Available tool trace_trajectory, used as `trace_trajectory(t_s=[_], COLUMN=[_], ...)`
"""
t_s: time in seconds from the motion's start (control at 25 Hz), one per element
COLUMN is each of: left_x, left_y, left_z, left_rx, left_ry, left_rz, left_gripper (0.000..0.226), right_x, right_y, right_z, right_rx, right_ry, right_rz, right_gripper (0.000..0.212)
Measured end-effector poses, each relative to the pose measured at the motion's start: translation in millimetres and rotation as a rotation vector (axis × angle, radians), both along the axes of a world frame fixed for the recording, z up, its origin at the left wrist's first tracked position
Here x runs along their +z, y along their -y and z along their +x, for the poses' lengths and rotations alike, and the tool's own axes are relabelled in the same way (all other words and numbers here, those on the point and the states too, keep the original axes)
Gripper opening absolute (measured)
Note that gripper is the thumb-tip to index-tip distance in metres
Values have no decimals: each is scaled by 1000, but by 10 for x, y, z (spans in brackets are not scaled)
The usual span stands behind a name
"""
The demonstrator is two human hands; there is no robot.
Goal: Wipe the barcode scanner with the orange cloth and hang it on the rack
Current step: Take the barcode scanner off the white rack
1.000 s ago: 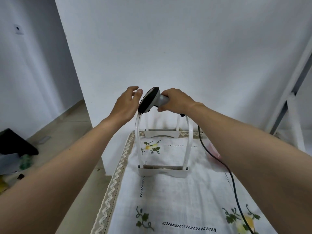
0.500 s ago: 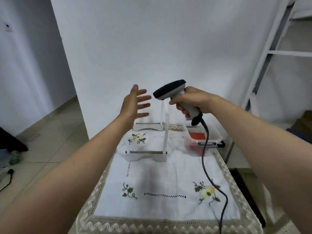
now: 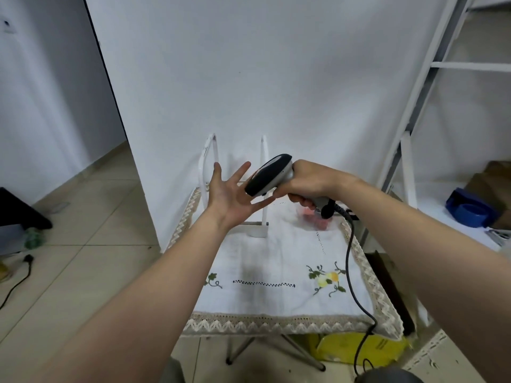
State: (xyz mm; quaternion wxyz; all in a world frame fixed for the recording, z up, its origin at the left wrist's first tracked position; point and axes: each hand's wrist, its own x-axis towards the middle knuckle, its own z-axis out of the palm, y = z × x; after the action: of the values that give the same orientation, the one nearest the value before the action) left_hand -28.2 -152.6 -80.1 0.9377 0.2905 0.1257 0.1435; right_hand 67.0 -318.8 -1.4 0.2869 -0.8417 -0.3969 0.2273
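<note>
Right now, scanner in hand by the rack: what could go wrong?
1. The cable trails from the scanner across the tablecloth and off the edge; a lift could snag it or pull the tablecloth.
2. The thin rack stands just behind the open left hand; a bump might tip it.

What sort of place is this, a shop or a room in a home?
Probably a plain room in a home, not a shop: an embroidered, lace-edged tablecloth on a small table, a tiled floor, and a white metal frame on the right.
</note>
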Motion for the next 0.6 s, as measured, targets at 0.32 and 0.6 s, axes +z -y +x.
trace_trajectory(t_s=[0.32, 0.6], left_x=[25, 5], left_y=[120, 132], left_z=[7, 35], left_rx=[-20, -8], left_ry=[-35, -53], left_rz=[43, 67], left_gripper=[77, 76], right_x=[-46, -2], right_y=[36, 99], right_z=[-32, -66], right_rx=[-6, 0], right_ry=[29, 23], right_rz=[-31, -6], right_gripper=[23, 19])
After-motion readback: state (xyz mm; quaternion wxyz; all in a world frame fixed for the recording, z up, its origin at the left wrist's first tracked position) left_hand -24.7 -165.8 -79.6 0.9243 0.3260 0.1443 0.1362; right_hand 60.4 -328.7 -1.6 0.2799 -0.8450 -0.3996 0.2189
